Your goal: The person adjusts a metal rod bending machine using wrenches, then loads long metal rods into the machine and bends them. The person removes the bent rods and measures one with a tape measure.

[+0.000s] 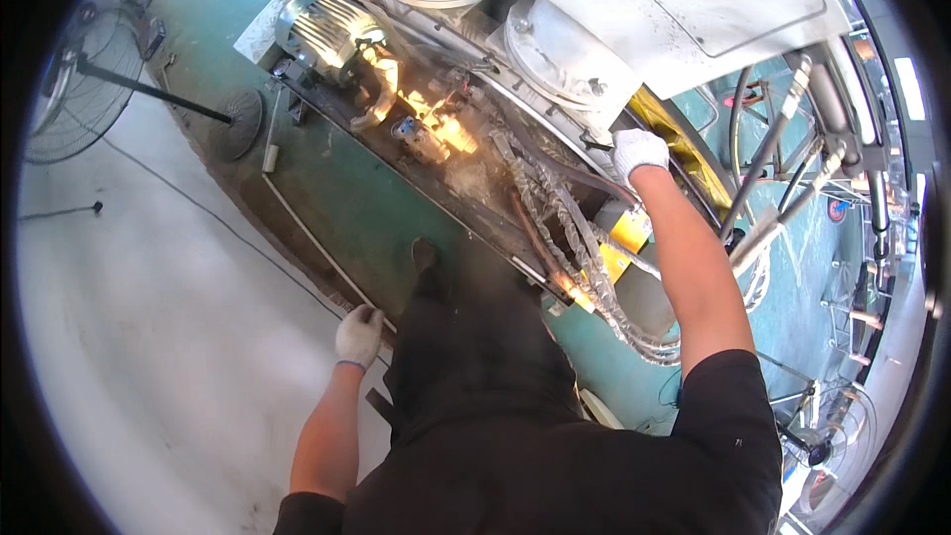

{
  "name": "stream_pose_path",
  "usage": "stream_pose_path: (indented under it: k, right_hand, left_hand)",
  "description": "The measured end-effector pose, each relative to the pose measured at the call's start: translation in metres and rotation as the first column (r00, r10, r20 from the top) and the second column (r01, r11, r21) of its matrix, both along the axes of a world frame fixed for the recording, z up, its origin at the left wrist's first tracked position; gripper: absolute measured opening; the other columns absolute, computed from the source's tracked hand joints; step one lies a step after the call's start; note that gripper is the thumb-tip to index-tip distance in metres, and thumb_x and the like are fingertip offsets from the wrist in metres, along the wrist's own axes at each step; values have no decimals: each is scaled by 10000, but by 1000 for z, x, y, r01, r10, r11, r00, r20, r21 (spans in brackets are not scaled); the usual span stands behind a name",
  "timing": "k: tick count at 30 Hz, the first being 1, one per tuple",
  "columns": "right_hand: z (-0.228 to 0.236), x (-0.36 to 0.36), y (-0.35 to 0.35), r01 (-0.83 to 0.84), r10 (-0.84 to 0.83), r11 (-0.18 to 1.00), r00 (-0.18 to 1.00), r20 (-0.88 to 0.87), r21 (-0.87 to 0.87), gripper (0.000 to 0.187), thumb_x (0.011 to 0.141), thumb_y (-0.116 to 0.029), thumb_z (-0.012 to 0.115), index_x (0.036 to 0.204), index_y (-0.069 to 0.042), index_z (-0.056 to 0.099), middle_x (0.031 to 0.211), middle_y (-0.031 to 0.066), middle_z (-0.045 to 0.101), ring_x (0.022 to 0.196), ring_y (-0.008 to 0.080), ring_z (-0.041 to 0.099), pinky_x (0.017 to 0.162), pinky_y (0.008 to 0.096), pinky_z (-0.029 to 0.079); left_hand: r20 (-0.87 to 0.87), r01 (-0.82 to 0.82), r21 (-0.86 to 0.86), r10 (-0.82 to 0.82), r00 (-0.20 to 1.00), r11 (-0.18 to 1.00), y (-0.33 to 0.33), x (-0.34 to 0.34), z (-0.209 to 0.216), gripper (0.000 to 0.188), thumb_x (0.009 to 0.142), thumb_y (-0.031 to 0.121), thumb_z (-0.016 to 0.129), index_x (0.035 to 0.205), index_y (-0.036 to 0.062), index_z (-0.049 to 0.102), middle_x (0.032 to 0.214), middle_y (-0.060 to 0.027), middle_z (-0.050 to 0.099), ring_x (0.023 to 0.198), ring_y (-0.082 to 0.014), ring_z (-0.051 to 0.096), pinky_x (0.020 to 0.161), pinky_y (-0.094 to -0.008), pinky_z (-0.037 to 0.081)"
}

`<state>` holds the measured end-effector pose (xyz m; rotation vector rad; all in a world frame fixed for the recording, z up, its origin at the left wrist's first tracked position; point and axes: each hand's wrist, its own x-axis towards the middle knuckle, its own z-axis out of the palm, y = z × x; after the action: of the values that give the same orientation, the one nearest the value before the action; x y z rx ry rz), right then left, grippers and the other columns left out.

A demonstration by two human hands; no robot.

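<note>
I look down along my own body in dark clothes, standing on a green machine base (347, 198). My left hand (359, 335), in a white glove, hangs loosely closed at my side near the base's edge and holds nothing I can see. My right hand (637, 153), also gloved, reaches up and grips a dark curved bar or hose on the machine beside a white metal housing (654, 0). Below that arm runs a bundle of wrapped hoses (565, 228). My foot (425, 256) rests on the green base.
An electric motor (322, 30) sits at the top left of the machine, with bright sunlit fittings (436, 114) beside it. A floor fan (79, 69) stands on the pale concrete floor (149, 317) at left. Hydraulic rods (783, 139) and a metal frame lie at right.
</note>
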<state>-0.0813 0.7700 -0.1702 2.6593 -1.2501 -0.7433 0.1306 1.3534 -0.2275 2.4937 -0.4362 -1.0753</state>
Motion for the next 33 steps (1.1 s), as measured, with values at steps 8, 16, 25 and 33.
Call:
stream_pose_path:
  k: [8, 16, 25, 33]
  right_hand:
    - [-33, 39, -35, -101, 102, 995, 990, -94, 12, 303, 1005, -186, 576, 1067, -86, 855, 1109, 212, 819, 1040, 382, 811, 881, 517, 637]
    - [-36, 62, -43, -81, 100, 990, 979, -176, 111, 301, 1003, -164, 607, 1174, -96, 845, 1208, 210, 809, 1126, 387, 796, 935, 510, 633]
    - [-36, 47, -28, -25, 44, 995, 978, -202, 96, 285, 998, -150, 611, 1131, -57, 846, 1148, 225, 817, 1060, 380, 815, 867, 505, 649]
    - [-141, -86, 6, 156, -157, 987, 987, 22, 30, 266, 1015, -201, 574, 1151, -90, 774, 983, 215, 813, 911, 414, 806, 823, 545, 634]
  left_hand:
    - [-71, 17, 232, 0, 997, 973, 39, 17, -48, 355, 1033, 356, 682, 1167, 47, 794, 1156, -217, 797, 1133, -439, 744, 957, -513, 584]
    - [-231, 56, 96, -32, 972, 994, -24, -43, -36, 359, 1028, 360, 697, 1162, 42, 793, 1140, -238, 791, 1142, -449, 737, 969, -507, 579]
    - [-239, -96, 70, 110, 965, 993, -51, 1, -51, 327, 1023, 310, 697, 1134, 18, 794, 1089, -239, 798, 1087, -434, 762, 932, -486, 584]
    - [-284, 35, 220, 29, 958, 975, -57, 13, -62, 356, 1033, 331, 673, 1153, 20, 798, 1089, -238, 803, 1080, -424, 769, 947, -487, 592]
